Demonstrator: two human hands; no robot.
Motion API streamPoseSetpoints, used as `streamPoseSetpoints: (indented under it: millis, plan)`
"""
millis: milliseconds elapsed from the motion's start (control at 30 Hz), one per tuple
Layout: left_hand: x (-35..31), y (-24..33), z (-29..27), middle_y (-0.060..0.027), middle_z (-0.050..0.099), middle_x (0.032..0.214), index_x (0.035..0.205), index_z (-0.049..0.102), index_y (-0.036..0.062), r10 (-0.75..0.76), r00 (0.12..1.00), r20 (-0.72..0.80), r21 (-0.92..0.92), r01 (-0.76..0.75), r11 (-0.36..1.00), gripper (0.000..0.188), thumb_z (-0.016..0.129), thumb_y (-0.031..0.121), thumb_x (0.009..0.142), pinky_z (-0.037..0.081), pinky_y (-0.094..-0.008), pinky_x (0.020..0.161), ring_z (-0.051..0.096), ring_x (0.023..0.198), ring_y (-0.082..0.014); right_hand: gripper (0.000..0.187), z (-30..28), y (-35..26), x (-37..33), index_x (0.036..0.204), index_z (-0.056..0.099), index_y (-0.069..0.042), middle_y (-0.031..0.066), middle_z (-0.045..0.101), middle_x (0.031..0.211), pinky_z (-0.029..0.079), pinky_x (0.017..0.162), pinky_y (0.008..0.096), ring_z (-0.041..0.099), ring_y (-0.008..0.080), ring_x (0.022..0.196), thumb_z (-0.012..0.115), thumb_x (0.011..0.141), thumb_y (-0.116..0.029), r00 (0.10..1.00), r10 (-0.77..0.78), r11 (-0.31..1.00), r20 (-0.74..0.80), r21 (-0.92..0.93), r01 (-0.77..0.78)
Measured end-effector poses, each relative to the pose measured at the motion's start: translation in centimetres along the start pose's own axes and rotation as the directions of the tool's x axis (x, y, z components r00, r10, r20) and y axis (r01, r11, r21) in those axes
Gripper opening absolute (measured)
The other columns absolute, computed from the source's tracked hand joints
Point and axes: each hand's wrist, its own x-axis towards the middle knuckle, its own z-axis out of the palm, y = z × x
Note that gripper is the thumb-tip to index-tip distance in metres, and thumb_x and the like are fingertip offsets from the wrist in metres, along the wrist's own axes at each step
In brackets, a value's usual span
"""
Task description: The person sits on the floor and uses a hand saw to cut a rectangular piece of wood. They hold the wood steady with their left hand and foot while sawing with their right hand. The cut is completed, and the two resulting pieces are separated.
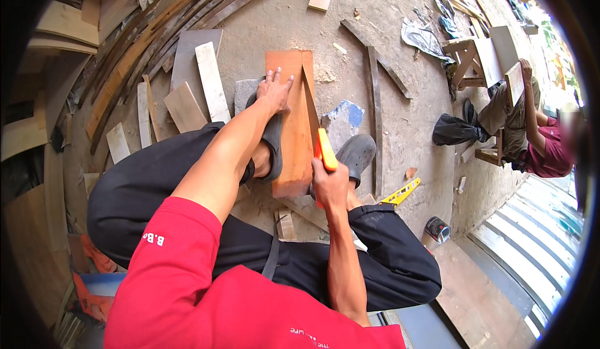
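Observation:
A reddish-brown wooden board (pixel 292 152) lies lengthwise between my feet. My left hand (pixel 274 92) rests on its upper part, fingers spread flat on the wood. In my right hand (pixel 331 185) is a handsaw (pixel 325 150), gripped by its orange and yellow handle. The dark blade points away from me along the board's right side, where a cut line runs from the far edge. How deep the blade sits in the wood is not plain. A dark clog (pixel 273 141) on my left foot presses at the board's left edge; another clog (pixel 358 155) is right of the saw.
Wood offcuts (pixel 212 83) lie to the left, beside long curved strips (pixel 147 36). Dark wooden bars (pixel 376 117) lie on the right. A yellow spirit level (pixel 401 192) and an open can (pixel 437 229) are near my right knee. Another person (pixel 544 130) sits at the right, holding a board.

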Motion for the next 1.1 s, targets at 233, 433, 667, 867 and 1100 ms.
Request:
streamPoseSetpoints:
  millis: [233, 433, 667, 867, 1100]
  plan:
    - [1.5, 0.2, 1.8, -0.0175, 0.012, 0.166, 0.158, 0.025, 0.0295, 0.02, 0.998, -0.056, -0.002, -0.02, 1.0, 0.107, 0.084, 0.04, 0.07, 0.031, -0.0439, 0.118, 0.02, 0.151, -0.0401, 0.027, -0.7, -1.5, -3.2, 0.084, 0.064, 0.006, 0.0105, 0.058, 0.06, 0.046, 0.056, 0.0338, 0.056, 0.0128, 0.058, 0.067, 0.089, -0.02, 0.98, 0.117, 0.991, 0.16, 0.042, -0.125]
    - [0.9, -0.5, 1.0, -0.0193, 0.015, 0.165, 0.157, 0.028, 0.0294, 0.024, 0.997, -0.072, -0.04, -0.027, 0.999, 0.109, 0.087, 0.043, 0.066, 0.036, -0.0483, 0.115, 0.023, 0.149, -0.0425, 0.03, -1.5, -3.3, -3.7, 0.08, 0.064, 0.004, 0.0111, 0.061, 0.062, 0.046, 0.058, 0.0364, 0.055, 0.0155, 0.058, 0.068, 0.09, -0.023, 0.995, 0.101, 0.995, -0.01, 0.0, -0.101]
    - [0.7, 0.3, 0.3, -0.0144, 0.011, 0.166, 0.157, 0.027, 0.0307, -0.013, 1.0, -0.012, -0.084, 0.011, 0.996, 0.111, 0.089, 0.038, 0.066, 0.037, -0.0479, 0.114, 0.018, 0.151, -0.0385, 0.025, -1.3, 0.8, -5.5, 0.075, 0.063, 0.003, 0.0054, 0.053, 0.056, 0.042, 0.054, 0.0332, 0.049, 0.0118, 0.054, 0.069, 0.089, -0.016, 0.997, 0.076, 0.988, -0.005, 0.139, -0.074]
    - [1.0, -0.3, 1.4, -0.0144, 0.011, 0.166, 0.157, 0.027, 0.0306, -0.01, 0.999, -0.043, -0.095, 0.006, 0.995, 0.112, 0.09, 0.037, 0.065, 0.04, -0.05, 0.111, 0.018, 0.151, -0.0397, 0.025, -1.9, 0.9, -4.5, 0.077, 0.066, 0.003, 0.0082, 0.06, 0.06, 0.045, 0.056, 0.035, 0.055, 0.0157, 0.054, 0.069, 0.089, -0.019, 0.997, 0.075, 0.997, -0.012, 0.034, -0.074]
    - [1.0, 0.2, 0.9, -0.0175, 0.014, 0.165, 0.156, 0.029, 0.0298, 0.0, 0.998, -0.069, -0.071, -0.005, 0.997, 0.11, 0.089, 0.041, 0.065, 0.042, -0.0511, 0.109, 0.023, 0.149, -0.0422, 0.023, -1.6, 2.8, -4.3, 0.08, 0.066, 0.004, 0.0083, 0.058, 0.059, 0.044, 0.054, 0.0338, 0.054, 0.0138, 0.056, 0.068, 0.088, -0.018, 0.997, -0.01, 0.998, -0.081, 0.059, 0.014]
